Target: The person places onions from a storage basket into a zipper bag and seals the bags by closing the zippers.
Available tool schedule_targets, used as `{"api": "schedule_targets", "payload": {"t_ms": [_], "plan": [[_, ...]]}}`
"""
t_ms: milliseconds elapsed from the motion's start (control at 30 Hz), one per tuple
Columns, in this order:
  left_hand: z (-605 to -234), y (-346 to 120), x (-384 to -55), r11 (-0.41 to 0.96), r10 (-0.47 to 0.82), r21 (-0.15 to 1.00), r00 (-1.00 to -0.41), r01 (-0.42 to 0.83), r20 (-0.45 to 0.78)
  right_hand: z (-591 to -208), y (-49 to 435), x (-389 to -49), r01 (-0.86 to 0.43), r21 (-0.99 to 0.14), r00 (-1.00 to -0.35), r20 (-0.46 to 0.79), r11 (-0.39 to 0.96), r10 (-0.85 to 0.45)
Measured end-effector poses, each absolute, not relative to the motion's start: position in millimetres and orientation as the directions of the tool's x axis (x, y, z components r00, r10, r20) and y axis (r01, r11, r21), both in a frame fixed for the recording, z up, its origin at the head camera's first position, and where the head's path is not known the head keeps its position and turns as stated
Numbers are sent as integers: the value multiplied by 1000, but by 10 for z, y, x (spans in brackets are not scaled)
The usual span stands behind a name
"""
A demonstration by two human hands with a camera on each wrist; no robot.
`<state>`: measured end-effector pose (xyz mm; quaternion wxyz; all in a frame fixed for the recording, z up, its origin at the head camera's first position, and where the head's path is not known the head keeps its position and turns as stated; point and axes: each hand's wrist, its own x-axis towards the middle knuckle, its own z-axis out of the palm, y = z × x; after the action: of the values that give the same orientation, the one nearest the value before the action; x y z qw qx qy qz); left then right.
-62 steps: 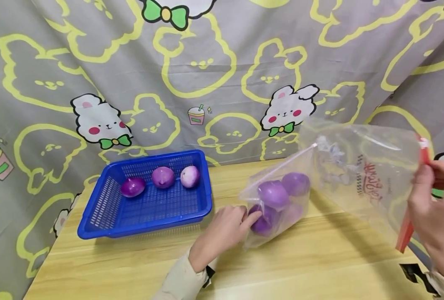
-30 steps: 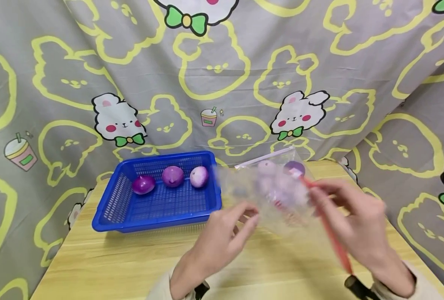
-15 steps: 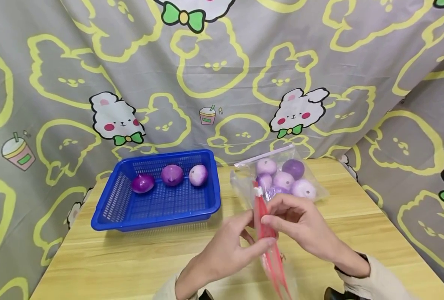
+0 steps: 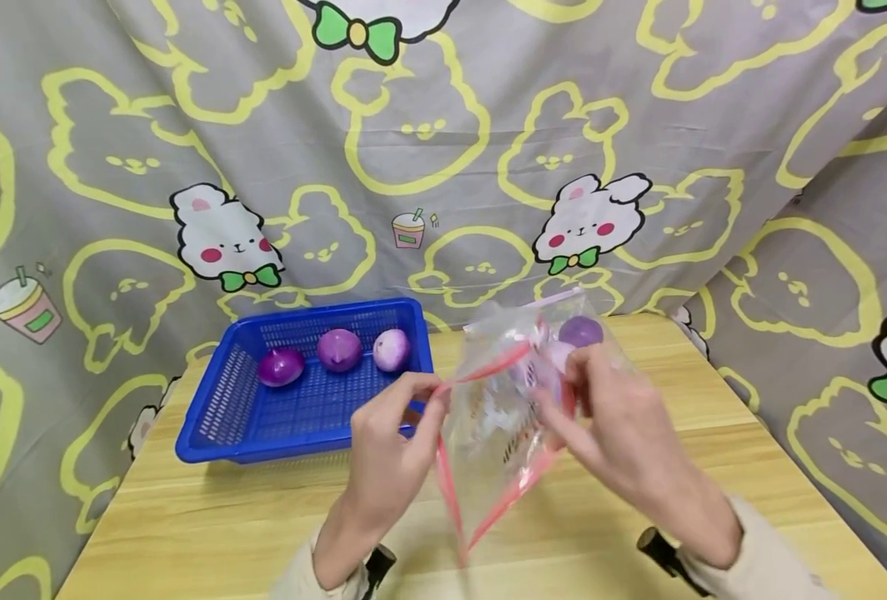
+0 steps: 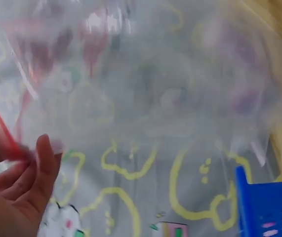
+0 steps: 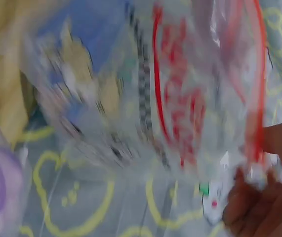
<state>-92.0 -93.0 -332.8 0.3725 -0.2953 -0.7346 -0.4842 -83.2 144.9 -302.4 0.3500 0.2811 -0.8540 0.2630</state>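
Both hands hold a clear zip bag [image 4: 488,425] with a red-edged mouth, spread into a wide loop facing me. My left hand [image 4: 387,454] pinches the left side of the red edge between thumb and fingers. On the other side, my right hand [image 4: 631,450] grips the edge; the right wrist view shows its fingers by the white slider [image 6: 255,175]. Red print [image 6: 175,98] runs across the bag, and no onion shows inside it. Behind lies a second clear bag [image 4: 601,304] of purple onions [image 4: 581,332], partly hidden by the held bag and right hand.
A blue plastic basket [image 4: 301,454] stands at the left, close to my left hand. Three red onions [image 4: 339,350] lie along its back. The wooden table [image 4: 248,533] ends at a patterned cloth [image 4: 413,167] behind and at the right.
The right hand brought the red-edged bag over from the right, while the left hand left the onion bag and took the other edge. Its mouth then spread apart. The onion bag now lies down.
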Motion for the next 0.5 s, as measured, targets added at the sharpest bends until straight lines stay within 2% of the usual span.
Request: {"api": "schedule_targets", "payload": {"t_ms": [100,167,200,333,367,400,433,500], "plan": [[-3314,-816,-890,409,93,367,-438,836,894,-3098,1285,-828,-590,-324,-673,703,740,-229],[-3312,-764,-885,430,103,320,-398,844,911,-3121,1235,-883,-609,-330,-638,744,722,-198],[-3313,-753,-890,444,108,315,-399,839,910,-3127,1233,-925,-643,-287,-586,782,710,-214],[-3340,-836,-983,540,112,356,-484,763,868,-3161,1319,-1071,-730,47,-313,864,681,-395],[-3351,-884,-1018,570,100,378,-518,730,849,-3180,1354,-1101,-725,124,-268,855,678,-443],[-3364,-935,-1060,600,78,403,-552,692,831,-3204,1393,-1128,-719,165,-255,841,675,-478],[-3381,-991,-1102,628,49,426,-580,651,813,-3226,1435,-1154,-708,176,-272,826,684,-494],[-3421,-1083,-1188,680,-3,462,-628,570,778,-3270,1506,-1217,-667,149,-356,797,730,-489]]}}
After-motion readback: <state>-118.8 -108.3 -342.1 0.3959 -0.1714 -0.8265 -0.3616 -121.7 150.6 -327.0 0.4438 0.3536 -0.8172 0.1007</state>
